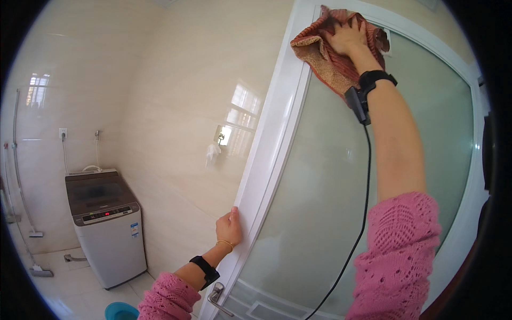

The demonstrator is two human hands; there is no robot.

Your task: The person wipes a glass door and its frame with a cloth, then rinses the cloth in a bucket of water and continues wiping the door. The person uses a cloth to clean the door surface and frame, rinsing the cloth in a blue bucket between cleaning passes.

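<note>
My right hand (347, 37) is spread flat over a reddish-brown striped towel (330, 66), pressing it against the upper corner of a door with a white frame and frosted glass panel (320, 160). The towel drapes loosely below the palm, its tan side partly showing. Lower down, my left hand (229, 229) grips the edge of the white door frame (256, 184), thumb pointing up, above the metal lever handle (218, 298). Both wrists wear black straps, and a black cable hangs from the right one in front of the glass.
A top-loading washing machine (110, 248) stands against the tiled wall at left. Mops (41, 272) lean beside it. A teal basin (121, 311) sits on the floor near the bottom edge. A hook holds a white plastic bag (213, 152) on the wall.
</note>
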